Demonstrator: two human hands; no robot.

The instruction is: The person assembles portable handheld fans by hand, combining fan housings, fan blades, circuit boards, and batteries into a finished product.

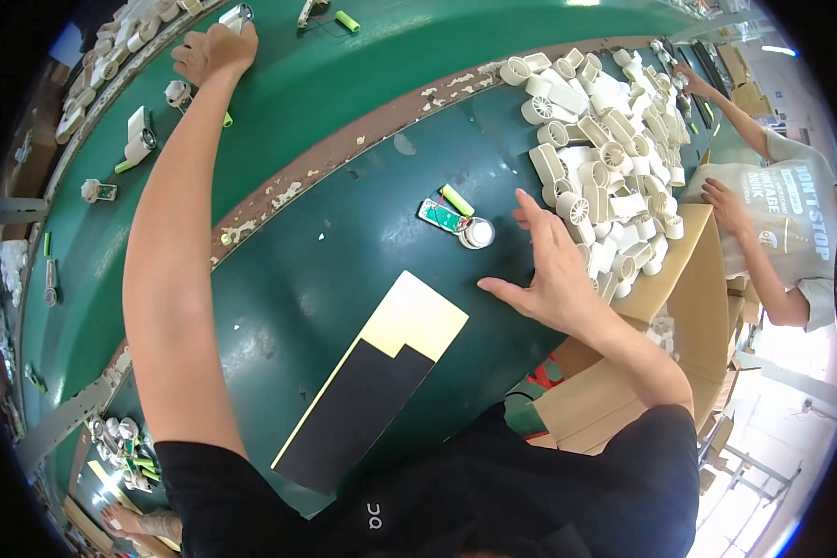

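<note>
My left hand [216,54] reaches far out over the green conveyor belt, its fingers closed around a white plastic housing [238,16] with a round end. My right hand [560,279] hovers above the dark green bench, thumb and fingers spread, with nothing in it. Just left of its fingers lies a small circuit assembly: a green circuit board [443,216], a green battery cell [457,200] on thin red wires and a round white motor part [477,233]. Nearer me, a sheet of yellow and black pads [381,372] lies flat on the bench.
A large heap of white plastic housings [604,139] covers the bench's right end, beside an open cardboard box [697,279]. More assemblies and a housing [139,137] sit on the conveyor belt [409,46]. A chipped brown rail [344,139] divides belt from bench. A co-worker [763,205] stands at right.
</note>
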